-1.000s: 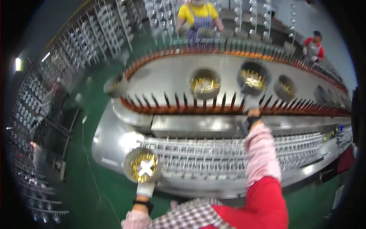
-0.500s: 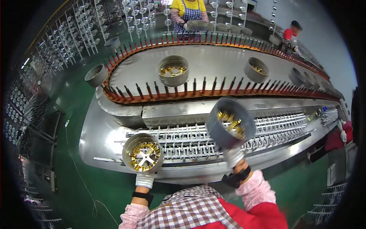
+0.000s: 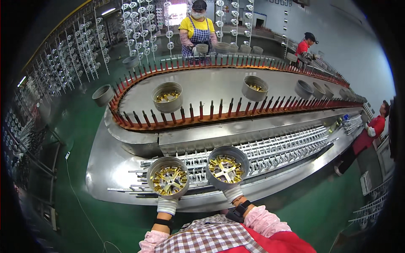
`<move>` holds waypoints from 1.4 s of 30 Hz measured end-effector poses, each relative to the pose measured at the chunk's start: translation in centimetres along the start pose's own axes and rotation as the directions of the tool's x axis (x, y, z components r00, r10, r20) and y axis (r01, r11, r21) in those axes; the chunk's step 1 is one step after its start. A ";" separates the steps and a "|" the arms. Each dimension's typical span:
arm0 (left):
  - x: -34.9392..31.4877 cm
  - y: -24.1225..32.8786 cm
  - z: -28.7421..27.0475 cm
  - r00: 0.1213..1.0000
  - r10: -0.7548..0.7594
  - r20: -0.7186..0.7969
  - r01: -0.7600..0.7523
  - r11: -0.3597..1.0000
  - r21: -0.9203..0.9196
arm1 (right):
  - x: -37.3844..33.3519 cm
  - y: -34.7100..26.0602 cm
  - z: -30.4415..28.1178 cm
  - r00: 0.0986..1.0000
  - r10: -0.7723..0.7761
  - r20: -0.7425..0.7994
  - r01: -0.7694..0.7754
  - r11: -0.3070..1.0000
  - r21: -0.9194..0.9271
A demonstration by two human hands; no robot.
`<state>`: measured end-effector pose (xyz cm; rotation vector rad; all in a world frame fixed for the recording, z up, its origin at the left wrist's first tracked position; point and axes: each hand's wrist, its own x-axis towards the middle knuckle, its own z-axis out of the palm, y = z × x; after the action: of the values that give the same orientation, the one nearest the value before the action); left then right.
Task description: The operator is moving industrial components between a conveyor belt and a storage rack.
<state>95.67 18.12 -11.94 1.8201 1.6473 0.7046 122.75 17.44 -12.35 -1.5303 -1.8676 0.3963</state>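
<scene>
Two grey round tubs are held up side by side in front of me. My left hand [image 3: 167, 205], in a white striped glove, supports the left tub [image 3: 185, 163] from below. The right tub [image 3: 243, 157] rests on my right hand [image 3: 233, 193], gloved the same way. Both tubs tilt toward me, and their bases hide most of my fingers. Inside each, small shiny gold pieces [image 3: 159, 189] [image 3: 214, 165] ring a pale cross-shaped piece [image 3: 228, 169].
Metal racks of silver bars [image 3: 291, 145] lie on the steel bench behind the tubs. Beyond runs a looped conveyor with upright red-and-black pins [image 3: 211, 110], carrying more tubs [image 3: 167, 106]. Co-workers [image 3: 198, 31] stand across the line and at the right [image 3: 371, 135]. Hanging racks fill the left.
My right hand has brought its tub left and down, beside the other one, and its gold pieces now sit in a ring. The left tub has shifted slightly right. The view has tipped up.
</scene>
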 end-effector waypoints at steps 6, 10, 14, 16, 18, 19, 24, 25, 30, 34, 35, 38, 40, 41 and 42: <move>-0.2 0.1 -0.5 0.994 0.029 0.101 -0.066 0.921 0.384 | -2.0 -0.2 0.7 0.999 0.039 0.019 -0.041 0.997 0.062; 0.7 0.6 0.5 0.995 0.061 0.082 -0.089 0.909 0.407 | -2.8 0.1 1.1 0.996 0.078 0.036 -0.081 0.992 0.093; 1.6 1.3 1.6 0.995 0.078 0.061 -0.097 0.897 0.430 | -2.8 1.0 1.1 0.994 0.095 0.056 -0.103 0.982 0.156; 1.6 1.5 1.9 0.997 0.066 0.039 -0.077 0.894 0.442 | -2.9 1.8 1.2 0.993 0.095 0.072 -0.108 0.972 0.209; 2.0 2.1 2.6 0.998 0.065 0.024 -0.068 0.886 0.459 | -3.3 3.3 0.9 0.989 0.115 0.095 -0.138 0.945 0.298; 2.0 2.6 3.0 0.997 0.070 0.017 -0.070 0.882 0.466 | -3.4 4.8 0.8 0.988 0.132 0.078 -0.151 0.919 0.363; 2.3 3.7 5.1 0.999 0.039 -0.035 -0.016 0.867 0.498 | -2.3 6.3 -12.8 0.757 0.183 0.627 -0.610 0.543 0.578; 2.4 4.1 5.7 0.998 0.037 -0.046 -0.009 0.865 0.501 | -2.3 7.9 -14.8 0.822 0.173 0.542 -0.534 0.563 0.631; 3.1 6.5 8.1 0.993 0.027 -0.112 0.038 0.841 0.539 | 2.6 17.3 -24.7 0.904 0.389 0.176 -0.407 0.658 0.634; 3.5 7.8 9.9 0.986 0.014 -0.164 0.083 0.820 0.567 | 7.4 27.4 -30.8 0.876 0.450 -0.173 -0.287 0.774 0.564; 3.5 8.1 10.4 0.984 0.013 -0.177 0.092 0.816 0.571 | 8.7 29.0 -32.7 0.853 0.480 -0.206 -0.377 0.838 0.395; 2.9 8.4 11.0 0.972 -0.005 -0.235 0.145 0.799 0.584 | 12.5 39.3 -34.4 0.799 0.491 -0.346 -0.414 0.868 0.274; 2.4 8.6 11.9 0.965 -0.009 -0.264 0.169 0.788 0.592 | 14.5 43.6 -35.9 0.839 0.247 -0.485 -0.333 0.938 -0.098; 1.8 8.8 12.4 0.960 -0.016 -0.279 0.185 0.784 0.592 | 15.2 43.4 -36.6 0.824 0.305 -0.478 -0.304 0.949 0.082; 2.5 9.0 13.1 0.963 -0.001 -0.268 0.166 0.788 0.593 | 15.6 46.1 -37.3 0.832 0.337 -0.441 -0.273 0.940 0.203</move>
<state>111.55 19.10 -14.48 2.1301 2.3194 0.3882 180.64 37.55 -9.13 -1.6605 -1.1999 0.2524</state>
